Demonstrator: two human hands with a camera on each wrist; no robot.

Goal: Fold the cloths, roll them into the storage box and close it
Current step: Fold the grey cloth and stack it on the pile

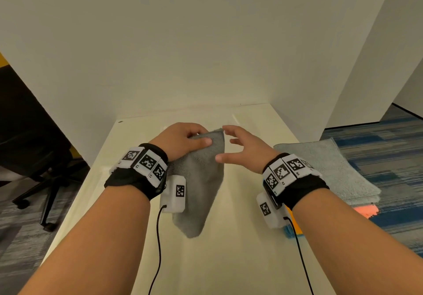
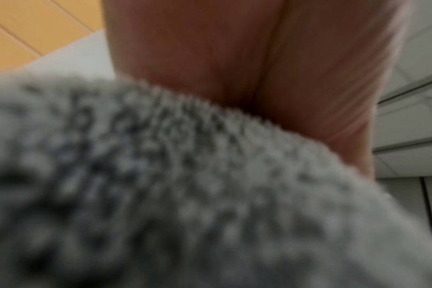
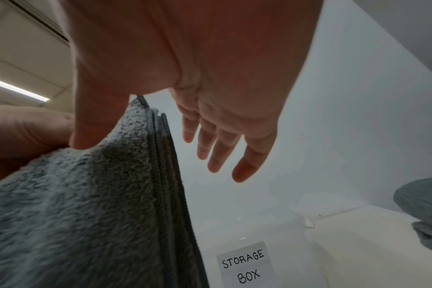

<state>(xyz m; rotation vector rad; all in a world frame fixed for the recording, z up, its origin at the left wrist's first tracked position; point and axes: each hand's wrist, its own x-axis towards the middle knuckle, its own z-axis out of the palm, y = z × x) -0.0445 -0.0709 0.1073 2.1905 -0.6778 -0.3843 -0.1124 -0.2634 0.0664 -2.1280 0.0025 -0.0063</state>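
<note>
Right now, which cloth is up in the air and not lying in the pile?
The dark grey cloth, which the left hand pinches by its top corner so it hangs down. The light blue-grey cloth lies flat on top of the pile at the right.

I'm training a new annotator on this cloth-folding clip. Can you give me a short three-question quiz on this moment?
1. True or false: the left hand pinches the grey cloth.
2. The right hand is: A) gripping the cloth, B) open beside it, C) flat on the table.
3. What does the label read?

Key: 1 true; 2 B; 3 STORAGE BOX.
</note>
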